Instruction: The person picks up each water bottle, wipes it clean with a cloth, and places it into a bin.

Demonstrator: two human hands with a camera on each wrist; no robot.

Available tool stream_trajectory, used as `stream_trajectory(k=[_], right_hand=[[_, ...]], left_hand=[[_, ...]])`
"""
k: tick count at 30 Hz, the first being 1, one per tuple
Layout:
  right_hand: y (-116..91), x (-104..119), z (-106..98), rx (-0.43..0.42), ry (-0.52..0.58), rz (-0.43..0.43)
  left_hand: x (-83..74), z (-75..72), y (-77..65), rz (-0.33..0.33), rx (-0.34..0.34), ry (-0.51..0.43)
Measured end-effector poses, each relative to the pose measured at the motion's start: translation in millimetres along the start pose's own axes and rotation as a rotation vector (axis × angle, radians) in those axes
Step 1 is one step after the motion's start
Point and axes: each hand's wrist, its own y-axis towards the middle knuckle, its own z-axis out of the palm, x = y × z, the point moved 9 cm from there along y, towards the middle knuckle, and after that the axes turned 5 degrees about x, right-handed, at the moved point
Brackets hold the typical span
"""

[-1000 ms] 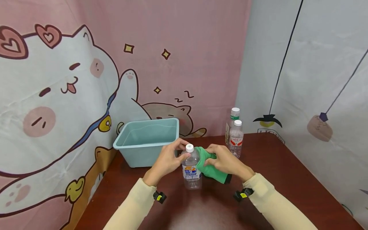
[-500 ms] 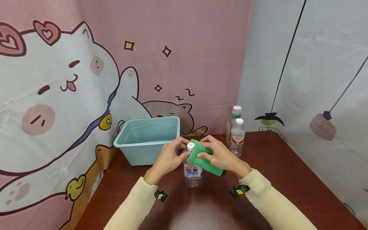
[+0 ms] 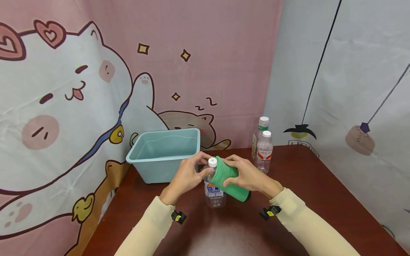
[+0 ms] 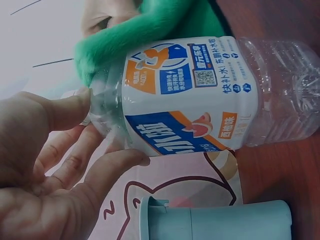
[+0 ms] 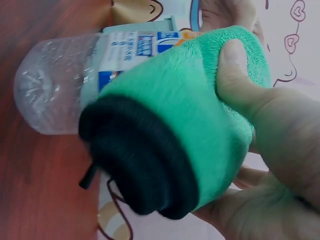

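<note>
– Cloth (image 3: 228, 183) has been lifted a bit since a second ago and slid further over the label (image 3: 213, 190) of the bottle (image 3: 216, 201), which has barely been shifted. Why's it being held so high up, though?

– For steadiness, probably. It's gripped round the neck by the left hand (image 3: 189, 174), thumb on the near side just under the cap (image 3: 212, 162), so most of the body is left uncovered. Looks empty too, so it'd likely be knocked over by a push if it weren't held.

– Makes sense. And the other hand?

– Cloth's pinched in the right hand (image 3: 248, 175), thumb on the near face, other fingers mostly hidden behind. It's bunched up, black edge (image 5: 135, 150) pointed down and away from the bottle, green part laid against the shoulder. Softer side kept on the plastic, maybe. How hard it's pressed can't be told.

– So neither hand's free. Is the bottle standing?

– Upright, base apparently rested on the table (image 3: 307, 213), between the hands. Tub's (image 3: 157, 172) been set behind it to the left, and two more bottles (image 3: 264, 153) are parked back right, well apart, presumably so elbow room is left.
</note>
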Motion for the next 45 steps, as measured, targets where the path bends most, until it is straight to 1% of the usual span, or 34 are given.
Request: stream_trajectory(k=[3,7,15,19,24,26,32,36,40,43,45], right_hand=[[-2.5,-9.1,5.5,-0.006,-0.009,0.011],[-5.5,-20.0,17.6,-0.002,-0.017,0.016],[-11.7,-35.5,49.7,0.053,-0.082,0.008],[-13.0,-39.0,65.3,0.075,-0.11,-0.005],[-17.1,-35.9,81.5,0.119,-0.185,-0.055],[-18.0,-34.7,83.6,0.125,-0.19,-0.062],[-15.9,-35.9,82.2,0.102,-0.159,-0.046],[-15.1,-38.7,81.6,0.094,-0.101,-0.038],[-15.8,-44.5,80.2,0.095,-0.036,-0.005],[-17.0,-48.1,76.7,0.091,0.001,0.021],[-17.6,-48.5,72.1,0.074,0.011,0.025]], left_hand=[[0.0,0.0,0.0,-0.006,-0.003,-0.004],[-0.1,-0.4,0.0,-0.009,-0.012,-0.017],[0.8,0.9,0.7,-0.019,-0.01,-0.038],[1.0,1.1,0.7,-0.018,-0.013,-0.033],[0.9,3.4,0.5,-0.014,-0.006,-0.032],[0.6,3.9,0.5,-0.01,-0.004,-0.034],[1.4,1.8,-0.6,-0.012,-0.015,-0.031],[1.9,1.3,-1.3,-0.015,-0.017,-0.033],[1.8,1.9,-1.1,-0.017,-0.015,-0.032],[1.3,2.6,-1.0,-0.018,-0.013,-0.035],[1.0,2.6,-0.9,-0.018,-0.012,-0.04]])
